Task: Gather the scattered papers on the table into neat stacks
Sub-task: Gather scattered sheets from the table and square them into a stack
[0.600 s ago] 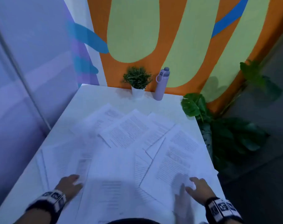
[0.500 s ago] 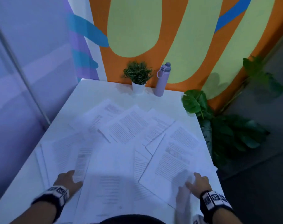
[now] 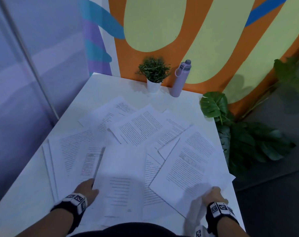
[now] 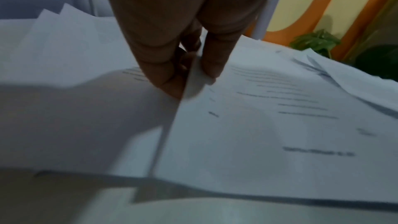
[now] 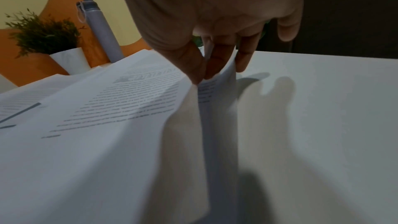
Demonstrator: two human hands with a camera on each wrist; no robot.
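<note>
Papers (image 3: 140, 127) lie scattered across a white table (image 3: 100, 88); the left hand (image 3: 86, 189) pinches one near sheet's (image 3: 121, 168) edge, the right hand (image 3: 212, 194) pinches another sheet's (image 3: 188, 166) curled edge beside the table's right rim.

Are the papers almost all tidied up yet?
Not yet. No neat stack shows anywhere: the papers lie fanned out over the white table. The left hand pinches the edge of the near middle sheet, and the right hand pinches the corner of the right-side sheet. Everything else is left to gather.
</note>
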